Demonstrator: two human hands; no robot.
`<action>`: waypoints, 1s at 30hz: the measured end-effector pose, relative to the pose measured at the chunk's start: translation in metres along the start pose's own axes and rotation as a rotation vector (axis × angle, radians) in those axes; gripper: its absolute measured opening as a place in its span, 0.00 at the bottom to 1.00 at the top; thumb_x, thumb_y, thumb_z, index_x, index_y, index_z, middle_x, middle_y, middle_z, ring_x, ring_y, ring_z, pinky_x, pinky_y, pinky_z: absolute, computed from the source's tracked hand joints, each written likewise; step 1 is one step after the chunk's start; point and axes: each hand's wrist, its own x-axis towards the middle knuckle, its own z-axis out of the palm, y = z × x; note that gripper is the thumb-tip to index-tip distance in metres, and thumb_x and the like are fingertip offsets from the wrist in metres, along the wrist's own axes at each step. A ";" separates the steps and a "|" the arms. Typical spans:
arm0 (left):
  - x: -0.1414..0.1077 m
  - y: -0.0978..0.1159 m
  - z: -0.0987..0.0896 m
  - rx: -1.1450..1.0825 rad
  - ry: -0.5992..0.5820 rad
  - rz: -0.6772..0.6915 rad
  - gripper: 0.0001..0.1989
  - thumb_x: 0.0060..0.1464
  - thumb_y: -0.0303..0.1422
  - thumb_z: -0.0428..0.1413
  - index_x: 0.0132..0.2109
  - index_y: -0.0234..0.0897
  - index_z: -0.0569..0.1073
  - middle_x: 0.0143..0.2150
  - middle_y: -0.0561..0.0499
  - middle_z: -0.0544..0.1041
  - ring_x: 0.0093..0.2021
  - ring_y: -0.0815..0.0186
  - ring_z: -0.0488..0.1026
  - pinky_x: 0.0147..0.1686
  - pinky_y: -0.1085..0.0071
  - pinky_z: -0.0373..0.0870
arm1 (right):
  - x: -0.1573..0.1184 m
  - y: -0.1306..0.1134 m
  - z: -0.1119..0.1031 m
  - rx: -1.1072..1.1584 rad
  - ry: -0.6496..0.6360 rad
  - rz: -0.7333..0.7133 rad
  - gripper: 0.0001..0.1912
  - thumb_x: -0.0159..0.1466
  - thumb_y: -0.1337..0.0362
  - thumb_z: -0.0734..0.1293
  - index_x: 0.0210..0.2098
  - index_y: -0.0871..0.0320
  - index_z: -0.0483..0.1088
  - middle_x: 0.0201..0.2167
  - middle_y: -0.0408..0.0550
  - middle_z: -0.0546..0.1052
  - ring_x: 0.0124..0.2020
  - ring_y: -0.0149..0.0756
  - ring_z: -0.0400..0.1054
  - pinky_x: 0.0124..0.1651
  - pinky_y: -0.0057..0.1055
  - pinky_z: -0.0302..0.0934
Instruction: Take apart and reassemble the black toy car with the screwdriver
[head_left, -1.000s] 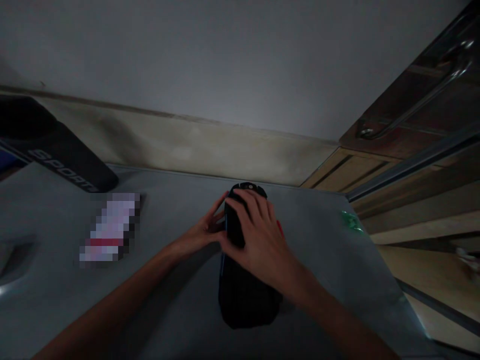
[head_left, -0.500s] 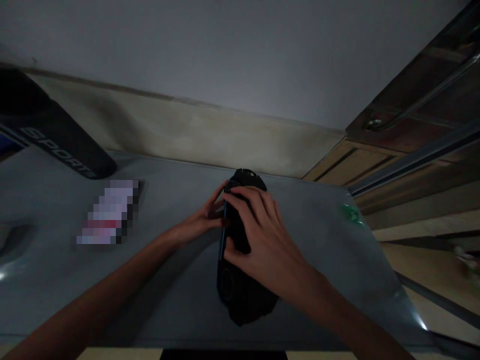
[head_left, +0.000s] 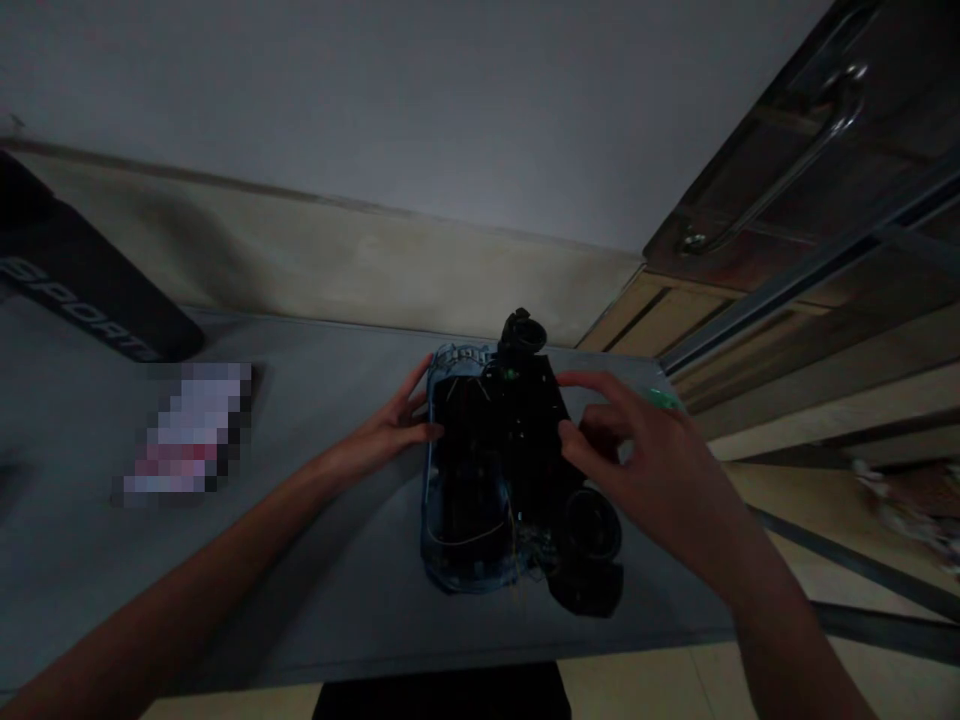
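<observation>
A toy car lies in two parts on the grey table, in the middle of the head view. On the left is its blue body shell (head_left: 429, 500), hollow side up with a dark inside. My left hand (head_left: 397, 425) grips the shell's left edge, thumb over the rim. Tilted up beside the shell is the black chassis (head_left: 532, 430) with its wheels. My right hand (head_left: 637, 435) pinches the chassis's right edge between thumb and forefinger. Thin wires (head_left: 516, 545) show between the two parts near their lower end.
A black bottle marked SPORT (head_left: 97, 280) stands at the left. Nearer, a pixelated flat rectangular object (head_left: 187, 425) lies on the table (head_left: 330, 600). Something small and green (head_left: 663, 398) sits at the right edge. A wall backs the table; a metal handle (head_left: 780, 170) is upper right.
The chassis has come away from the shell and swung right with my right hand, baring the shell's inside. My left hand stays on the shell. The view has shifted slightly right.
</observation>
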 end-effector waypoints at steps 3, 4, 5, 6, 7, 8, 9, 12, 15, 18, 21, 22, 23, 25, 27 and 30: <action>0.000 0.003 0.002 -0.008 -0.003 0.003 0.67 0.58 0.37 0.76 0.88 0.64 0.41 0.88 0.46 0.62 0.85 0.39 0.62 0.78 0.43 0.66 | -0.004 0.018 -0.010 0.050 0.004 0.074 0.21 0.69 0.52 0.70 0.59 0.48 0.81 0.27 0.43 0.85 0.26 0.44 0.78 0.34 0.40 0.65; -0.001 0.004 0.003 -0.005 -0.001 0.003 0.67 0.58 0.37 0.76 0.88 0.64 0.41 0.88 0.45 0.61 0.85 0.39 0.61 0.79 0.42 0.65 | -0.005 0.025 -0.012 0.085 -0.001 0.093 0.21 0.69 0.51 0.70 0.58 0.47 0.81 0.29 0.44 0.87 0.28 0.46 0.80 0.35 0.40 0.66; -0.001 0.006 0.004 -0.001 0.001 0.000 0.68 0.58 0.38 0.76 0.88 0.64 0.40 0.88 0.45 0.61 0.85 0.39 0.61 0.79 0.42 0.64 | -0.006 0.032 -0.013 0.128 -0.003 0.111 0.21 0.68 0.50 0.71 0.58 0.48 0.82 0.30 0.45 0.88 0.30 0.47 0.81 0.35 0.40 0.67; -0.002 0.007 0.004 0.005 0.004 -0.004 0.68 0.58 0.39 0.76 0.89 0.63 0.40 0.88 0.44 0.62 0.85 0.39 0.61 0.79 0.42 0.64 | -0.007 0.040 -0.013 0.176 -0.004 0.131 0.22 0.68 0.49 0.72 0.58 0.48 0.82 0.31 0.46 0.88 0.31 0.48 0.82 0.36 0.40 0.67; -0.002 0.009 0.005 0.012 0.008 -0.010 0.68 0.58 0.39 0.76 0.89 0.61 0.39 0.87 0.44 0.63 0.85 0.40 0.62 0.80 0.43 0.64 | -0.009 0.048 -0.012 0.224 0.004 0.152 0.23 0.68 0.48 0.73 0.58 0.48 0.82 0.31 0.46 0.88 0.32 0.49 0.82 0.36 0.40 0.68; -0.003 0.010 0.006 0.019 0.011 -0.016 0.68 0.58 0.40 0.76 0.89 0.60 0.39 0.87 0.44 0.64 0.84 0.40 0.62 0.80 0.44 0.64 | -0.010 0.057 -0.010 0.269 0.019 0.176 0.24 0.67 0.47 0.74 0.58 0.48 0.82 0.31 0.46 0.88 0.32 0.48 0.81 0.36 0.40 0.69; -0.004 0.012 0.006 0.024 0.015 -0.019 0.68 0.58 0.41 0.76 0.89 0.59 0.39 0.87 0.44 0.64 0.84 0.40 0.62 0.79 0.45 0.65 | -0.012 0.065 -0.007 0.312 0.038 0.201 0.24 0.66 0.46 0.75 0.58 0.48 0.82 0.30 0.46 0.87 0.31 0.47 0.80 0.35 0.39 0.68; -0.005 0.013 0.007 0.040 0.018 -0.015 0.67 0.58 0.41 0.76 0.89 0.61 0.41 0.87 0.45 0.64 0.84 0.39 0.63 0.78 0.44 0.67 | -0.019 0.088 0.004 0.412 0.086 0.263 0.26 0.64 0.43 0.77 0.56 0.48 0.83 0.26 0.43 0.82 0.26 0.43 0.73 0.30 0.36 0.63; -0.004 0.011 0.005 0.046 0.022 -0.006 0.65 0.60 0.41 0.75 0.89 0.61 0.41 0.87 0.44 0.63 0.84 0.38 0.63 0.77 0.43 0.68 | -0.026 0.106 0.016 0.485 0.096 0.289 0.27 0.64 0.42 0.77 0.56 0.49 0.83 0.25 0.42 0.79 0.24 0.41 0.68 0.28 0.35 0.59; -0.003 0.009 0.003 0.042 0.028 -0.008 0.67 0.59 0.42 0.76 0.89 0.60 0.42 0.87 0.45 0.64 0.84 0.39 0.63 0.77 0.47 0.68 | -0.030 0.118 0.027 0.556 0.099 0.287 0.27 0.65 0.40 0.77 0.56 0.49 0.82 0.23 0.40 0.74 0.23 0.39 0.63 0.26 0.35 0.55; -0.004 0.011 0.003 0.053 0.027 -0.024 0.66 0.59 0.42 0.76 0.89 0.61 0.42 0.87 0.45 0.64 0.84 0.41 0.63 0.78 0.47 0.67 | -0.032 0.127 0.036 0.617 0.099 0.299 0.30 0.65 0.39 0.78 0.58 0.50 0.81 0.22 0.38 0.70 0.22 0.37 0.59 0.26 0.34 0.51; -0.004 0.012 0.003 0.053 0.024 -0.032 0.66 0.60 0.42 0.76 0.89 0.62 0.42 0.87 0.45 0.64 0.85 0.41 0.63 0.78 0.46 0.67 | -0.033 0.130 0.039 0.636 0.095 0.307 0.31 0.66 0.39 0.77 0.59 0.51 0.80 0.22 0.38 0.69 0.22 0.37 0.58 0.26 0.34 0.50; -0.005 0.013 0.004 0.048 0.021 -0.040 0.66 0.60 0.42 0.76 0.89 0.62 0.41 0.87 0.45 0.63 0.85 0.40 0.62 0.79 0.45 0.65 | -0.034 0.133 0.042 0.654 0.090 0.313 0.31 0.67 0.38 0.77 0.60 0.51 0.79 0.23 0.37 0.69 0.23 0.36 0.57 0.26 0.34 0.50; -0.006 0.015 0.005 0.037 0.018 -0.052 0.66 0.60 0.43 0.76 0.89 0.63 0.40 0.88 0.44 0.62 0.85 0.40 0.61 0.80 0.43 0.63 | -0.035 0.137 0.046 0.685 0.084 0.327 0.31 0.69 0.38 0.76 0.62 0.50 0.79 0.23 0.37 0.67 0.23 0.36 0.57 0.26 0.34 0.49; -0.007 0.016 0.006 0.041 0.015 -0.051 0.66 0.60 0.44 0.76 0.89 0.63 0.39 0.88 0.44 0.61 0.86 0.39 0.60 0.80 0.42 0.62 | -0.036 0.140 0.049 0.708 0.083 0.334 0.30 0.69 0.38 0.76 0.62 0.49 0.79 0.23 0.37 0.68 0.23 0.36 0.57 0.25 0.34 0.50; -0.006 0.014 0.004 0.073 -0.005 -0.040 0.65 0.61 0.45 0.75 0.88 0.64 0.39 0.89 0.45 0.59 0.86 0.38 0.59 0.81 0.40 0.61 | -0.038 0.142 0.050 0.701 0.084 0.329 0.28 0.70 0.40 0.75 0.61 0.48 0.78 0.26 0.38 0.73 0.23 0.37 0.61 0.25 0.34 0.54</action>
